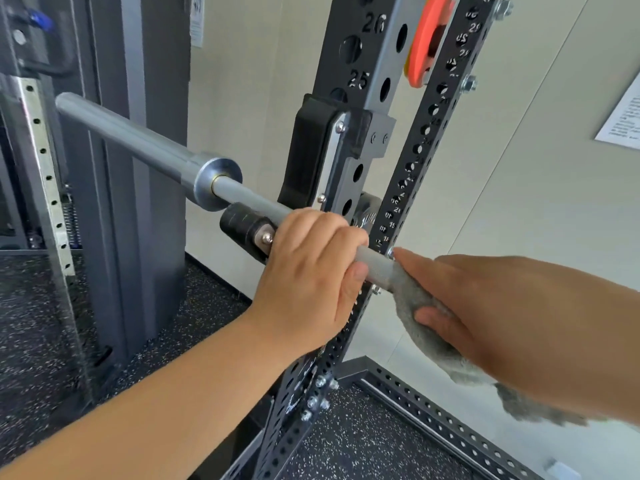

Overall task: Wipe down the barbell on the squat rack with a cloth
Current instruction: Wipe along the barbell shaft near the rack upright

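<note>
Barbell shaft of grey knurled steel (256, 199) runs up-left from the right hand (485, 306), closed around a grey cloth (412, 306), past the left hand (311, 271) clenched on it.

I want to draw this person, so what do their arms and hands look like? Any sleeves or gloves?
Both arms are bare as far as the picture shows, with no sleeves. The left hand and right hand wear no gloves. No rings, watch or bracelets show. Fingernails look short and unpainted.
</note>
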Motion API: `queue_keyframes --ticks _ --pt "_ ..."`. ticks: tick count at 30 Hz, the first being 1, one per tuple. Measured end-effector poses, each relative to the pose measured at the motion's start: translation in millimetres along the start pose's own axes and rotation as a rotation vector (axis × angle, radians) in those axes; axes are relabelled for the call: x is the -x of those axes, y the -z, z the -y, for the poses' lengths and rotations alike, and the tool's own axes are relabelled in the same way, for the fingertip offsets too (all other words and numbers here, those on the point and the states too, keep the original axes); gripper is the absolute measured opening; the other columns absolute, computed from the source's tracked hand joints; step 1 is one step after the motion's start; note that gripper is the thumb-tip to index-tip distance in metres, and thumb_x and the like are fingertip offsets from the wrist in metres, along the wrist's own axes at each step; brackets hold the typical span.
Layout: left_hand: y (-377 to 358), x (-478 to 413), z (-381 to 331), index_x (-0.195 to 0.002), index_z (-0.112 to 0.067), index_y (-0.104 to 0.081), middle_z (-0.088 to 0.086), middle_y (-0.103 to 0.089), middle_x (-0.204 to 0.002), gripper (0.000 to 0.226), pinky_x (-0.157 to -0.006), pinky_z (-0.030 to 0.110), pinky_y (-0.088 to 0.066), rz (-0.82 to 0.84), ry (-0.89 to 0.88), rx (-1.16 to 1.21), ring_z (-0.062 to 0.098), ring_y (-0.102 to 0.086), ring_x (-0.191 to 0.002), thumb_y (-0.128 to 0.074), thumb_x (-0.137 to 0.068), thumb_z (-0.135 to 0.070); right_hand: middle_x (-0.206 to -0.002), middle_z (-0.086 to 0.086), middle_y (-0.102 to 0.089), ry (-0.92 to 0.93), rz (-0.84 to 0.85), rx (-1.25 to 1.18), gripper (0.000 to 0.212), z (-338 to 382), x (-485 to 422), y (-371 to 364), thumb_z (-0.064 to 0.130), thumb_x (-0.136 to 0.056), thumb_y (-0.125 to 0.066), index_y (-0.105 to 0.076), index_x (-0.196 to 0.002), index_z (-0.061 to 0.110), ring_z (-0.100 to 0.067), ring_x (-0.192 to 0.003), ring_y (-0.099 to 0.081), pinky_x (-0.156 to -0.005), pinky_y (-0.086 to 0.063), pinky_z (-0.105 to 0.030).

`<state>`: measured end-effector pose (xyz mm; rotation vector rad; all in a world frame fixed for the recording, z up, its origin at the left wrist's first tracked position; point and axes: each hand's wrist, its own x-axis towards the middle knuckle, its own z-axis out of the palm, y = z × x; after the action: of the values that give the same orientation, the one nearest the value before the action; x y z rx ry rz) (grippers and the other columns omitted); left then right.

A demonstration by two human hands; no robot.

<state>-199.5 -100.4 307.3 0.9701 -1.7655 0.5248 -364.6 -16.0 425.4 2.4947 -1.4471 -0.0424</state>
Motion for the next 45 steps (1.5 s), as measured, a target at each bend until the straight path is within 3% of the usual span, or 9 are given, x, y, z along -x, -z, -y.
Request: queue_keyframes --ticks 3,11,14,19,23,29,35,40,45 --pt "-5 -12 -1 -0.086 -0.011 -0.064 0.002 -0.058 -0.082 0.037 -0.085 0.04 -0.039 -0.089 0.012 -0.012 0.025 -0.051 -0.081 -0.034 -0.104 -0.025 -0.103 -0.001 -0.064 0.021 -0.112 -0.001 0.033 -6 -25 -14 0.037 -0.1 -0.042 -0.052 -0.126 0.02 -0.024 -0.093 -0.061 -0.081 -0.048 -0.036" --pt "11 -42 -4 -0.054 -0.025 -0.033 -0.01 -0.02 -0.048 0.039 -0.059 0.031 -0.024 0.137 0.001 -0.151 0.019 -0.026 -0.044 -0.027 -0.092 -0.029 -0.088 0.014 -0.04 -0.024 0.037 0.1 0.025 -7 -6 -6 0.048 -0.102 -0.028 -0.019 -0.123 0.038 0.003 -0.067 -0.039 -0.059 -0.034 -0.016" --pt "13 -47 0 -0.051 -0.024 -0.026 -0.008 -0.023 -0.046 0.04 -0.052 0.03 -0.015 0.197 0.017 -0.187 0.017 -0.023 -0.044 -0.022 -0.09 -0.033 -0.088 0.012 -0.049 -0.004 0.055 0.086 0.027 -3 -15 -1 0.046 -0.101 -0.029 -0.042 -0.116 0.028 -0.002 -0.074 -0.047 -0.063 -0.035 -0.018" --pt "8 -24 0 -0.077 -0.02 -0.059 -0.006 -0.054 -0.068 0.04 -0.074 0.04 -0.038 0.11 -0.019 -0.037 0.021 -0.048 -0.066 -0.031 -0.105 -0.027 -0.091 0.004 -0.045 -0.011 0.012 0.162 0.025 -5 -25 -14 0.043 -0.105 -0.033 -0.034 -0.118 0.022 -0.015 -0.077 -0.047 -0.067 -0.037 -0.026" --pt "-7 2 3 -0.105 -0.007 -0.069 0.007 -0.064 -0.104 0.055 -0.103 0.044 -0.037 -0.048 -0.066 -0.045 0.029 -0.056 -0.099 -0.024 -0.107 -0.037 -0.126 -0.002 -0.058 -0.116 0.006 0.042 0.045 -9 -23 -31 0.037 -0.1 -0.048 -0.04 -0.141 0.022 -0.024 -0.115 -0.058 -0.098 -0.046 -0.036" --pt "-15 -17 2 -0.076 -0.012 -0.062 0.001 -0.056 -0.073 0.043 -0.077 0.042 -0.039 -0.172 -0.041 -0.051 0.026 -0.049 -0.071 -0.032 -0.102 -0.028 -0.081 0.011 -0.045 0.0 -0.064 0.06 0.029 -10 -26 -13 0.055 -0.098 -0.028 -0.041 -0.106 0.03 -0.013 -0.076 -0.045 -0.06 -0.032 -0.024" --pt "-2 -32 2 -0.062 -0.022 -0.042 -0.007 -0.038 -0.056 0.031 -0.063 0.035 -0.028 0.005 -0.066 -0.087 0.022 -0.034 -0.054 -0.036 -0.092 -0.022 -0.112 0.003 -0.052 -0.055 -0.109 0.083 0.04 -12 -13 -23 0.05 -0.101 -0.031 -0.031 -0.132 0.025 -0.021 -0.093 -0.059 -0.076 -0.043 -0.031" --pt "18 -47 -3 -0.052 -0.024 -0.031 -0.005 -0.031 -0.047 0.038 -0.05 0.031 -0.014 0.299 0.01 -0.218 0.014 -0.026 -0.046 -0.021 -0.087 -0.035 -0.083 0.003 -0.055 0.008 -0.173 -0.067 0.031 -13 -33 -22 0.044 -0.094 -0.031 -0.05 -0.097 0.019 -0.021 -0.082 -0.059 -0.07 -0.04 -0.03" --pt "15 -30 -8 -0.069 -0.023 -0.053 -0.007 -0.048 -0.062 0.038 -0.069 0.039 -0.04 0.19 0.027 -0.097 0.02 -0.044 -0.063 -0.031 -0.1 -0.026 -0.092 0.002 -0.043 0.084 -0.274 0.18 0.031 -16 -15 -31 0.039 -0.103 -0.03 -0.032 -0.125 0.017 -0.018 -0.068 -0.048 -0.066 -0.039 -0.026"
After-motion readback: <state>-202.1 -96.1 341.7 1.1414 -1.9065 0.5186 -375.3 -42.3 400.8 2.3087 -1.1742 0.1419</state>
